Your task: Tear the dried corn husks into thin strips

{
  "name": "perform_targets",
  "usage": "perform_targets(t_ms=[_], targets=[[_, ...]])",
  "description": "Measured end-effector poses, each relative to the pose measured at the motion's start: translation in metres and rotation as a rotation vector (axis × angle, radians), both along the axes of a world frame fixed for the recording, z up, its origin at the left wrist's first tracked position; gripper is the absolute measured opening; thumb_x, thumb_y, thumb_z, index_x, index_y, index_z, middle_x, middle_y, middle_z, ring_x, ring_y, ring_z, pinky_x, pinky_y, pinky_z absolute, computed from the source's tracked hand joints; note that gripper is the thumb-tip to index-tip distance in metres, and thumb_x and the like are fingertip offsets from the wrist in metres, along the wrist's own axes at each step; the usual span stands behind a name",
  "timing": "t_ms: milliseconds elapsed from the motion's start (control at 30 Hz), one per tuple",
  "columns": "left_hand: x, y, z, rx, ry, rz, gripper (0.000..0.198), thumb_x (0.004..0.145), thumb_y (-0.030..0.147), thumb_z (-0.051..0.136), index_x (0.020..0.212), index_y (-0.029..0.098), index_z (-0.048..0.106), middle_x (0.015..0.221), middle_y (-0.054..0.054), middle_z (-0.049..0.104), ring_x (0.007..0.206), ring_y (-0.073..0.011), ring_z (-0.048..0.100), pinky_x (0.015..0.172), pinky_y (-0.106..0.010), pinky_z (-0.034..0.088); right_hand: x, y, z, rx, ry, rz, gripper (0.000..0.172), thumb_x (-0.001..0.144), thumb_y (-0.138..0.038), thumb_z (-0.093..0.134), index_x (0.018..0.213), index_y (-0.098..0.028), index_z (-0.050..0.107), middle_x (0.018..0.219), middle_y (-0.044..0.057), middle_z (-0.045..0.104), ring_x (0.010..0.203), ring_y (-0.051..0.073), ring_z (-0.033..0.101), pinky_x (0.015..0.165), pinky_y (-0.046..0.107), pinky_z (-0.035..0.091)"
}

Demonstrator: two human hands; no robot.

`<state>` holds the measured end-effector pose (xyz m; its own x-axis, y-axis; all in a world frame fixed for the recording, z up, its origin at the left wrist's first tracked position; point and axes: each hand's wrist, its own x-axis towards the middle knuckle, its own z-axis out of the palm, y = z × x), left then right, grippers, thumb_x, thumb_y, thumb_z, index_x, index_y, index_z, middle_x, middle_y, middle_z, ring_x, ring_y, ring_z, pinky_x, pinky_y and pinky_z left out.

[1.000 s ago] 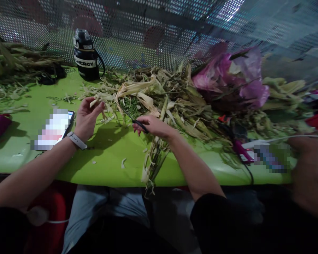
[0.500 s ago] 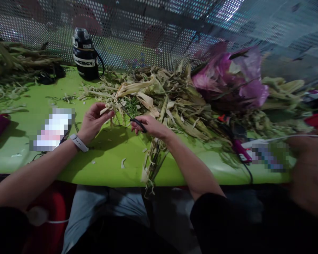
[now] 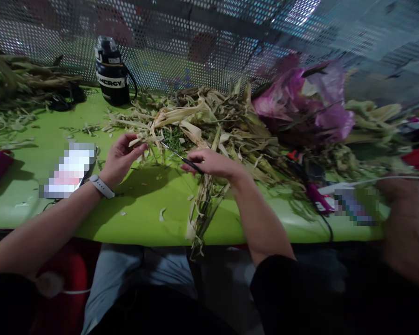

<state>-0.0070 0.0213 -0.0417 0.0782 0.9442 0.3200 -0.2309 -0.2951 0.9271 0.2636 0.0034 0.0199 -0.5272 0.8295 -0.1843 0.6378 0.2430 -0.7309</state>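
Note:
Between the fingers of my left hand (image 3: 124, 156) is a small bundle of pale corn husk (image 3: 143, 137), its strips poking out toward the right. My right hand (image 3: 209, 164) is closed around the dark handle of a pair of scissors (image 3: 192, 164). The metal blades point up and left, their tips a little to the right of the bundle. Behind both hands spreads a heap of dry corn husks (image 3: 226, 109), with a patch of thin green strands (image 3: 172, 138) at its near side. More husk strips (image 3: 204, 204) hang over the table's front edge.
A black bottle (image 3: 115, 79) stands at the back against a perforated metal panel (image 3: 181, 51). Left of my wrist lies a lit phone (image 3: 70, 172). A pink plastic bag (image 3: 300, 102) is behind on the right. Another person's arm (image 3: 407, 209) rests at the far right.
My right hand has drawn back to the right and slightly down with the scissors, away from the husk bundle. The left hand has shifted slightly left, still holding the bundle.

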Motion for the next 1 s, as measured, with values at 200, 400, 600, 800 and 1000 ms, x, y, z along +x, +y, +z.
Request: perform_targets(t_ms=[200, 400, 600, 800, 1000], targets=[[-0.004, -0.001, 0.008, -0.074, -0.094, -0.075, 0.021, 0.07, 0.024, 0.084, 0.087, 0.019, 0.074, 0.083, -0.001, 0.072, 0.077, -0.0104, 0.067, 0.078, -0.022, 0.055, 0.04, 0.008, 0.019, -0.013, -0.193, 0.131, 0.055, 0.075, -0.07, 0.066, 0.064, -0.017, 0.057, 0.065, -0.002, 0.047, 0.063, 0.011, 0.04, 0.06, 0.027, 0.029], [-0.006, -0.005, 0.012, -0.215, -0.057, -0.253, 0.021, 0.069, 0.024, 0.086, 0.087, 0.017, 0.078, 0.084, -0.004, 0.075, 0.077, -0.0114, 0.068, 0.075, -0.023, 0.055, 0.037, 0.009, 0.017, -0.04, -0.183, 0.243, 0.051, 0.076, -0.067, 0.067, 0.075, -0.016, 0.066, 0.071, 0.0, 0.056, 0.066, 0.011, 0.046, 0.063, 0.027, 0.032], [-0.005, -0.007, 0.012, -0.201, -0.01, -0.325, 0.018, 0.073, 0.031, 0.086, 0.079, 0.016, 0.077, 0.073, -0.002, 0.069, 0.064, -0.0079, 0.06, 0.064, -0.02, 0.05, 0.019, 0.004, 0.016, -0.103, -0.203, 0.31, 0.046, 0.074, -0.061, 0.071, 0.079, -0.015, 0.069, 0.069, 0.0, 0.058, 0.065, 0.011, 0.047, 0.062, 0.026, 0.034], [-0.007, -0.004, 0.011, -0.163, 0.172, -0.345, 0.028, 0.076, 0.04, 0.082, 0.074, 0.014, 0.073, 0.062, 0.0, 0.059, 0.058, -0.0079, 0.052, 0.056, -0.02, 0.043, 0.011, -0.001, 0.016, -0.125, -0.2, 0.302, 0.041, 0.073, -0.056, 0.074, 0.077, -0.015, 0.069, 0.067, -0.001, 0.058, 0.063, 0.01, 0.047, 0.06, 0.026, 0.034], [-0.01, -0.003, 0.009, -0.252, 0.373, -0.468, 0.029, 0.079, 0.043, 0.079, 0.076, 0.015, 0.073, 0.065, 0.0, 0.06, 0.057, -0.0072, 0.049, 0.055, -0.019, 0.041, 0.003, -0.001, 0.007, -0.125, -0.255, 0.332, 0.038, 0.073, -0.053, 0.074, 0.076, -0.016, 0.069, 0.066, -0.002, 0.057, 0.061, 0.009, 0.045, 0.058, 0.026, 0.032]])
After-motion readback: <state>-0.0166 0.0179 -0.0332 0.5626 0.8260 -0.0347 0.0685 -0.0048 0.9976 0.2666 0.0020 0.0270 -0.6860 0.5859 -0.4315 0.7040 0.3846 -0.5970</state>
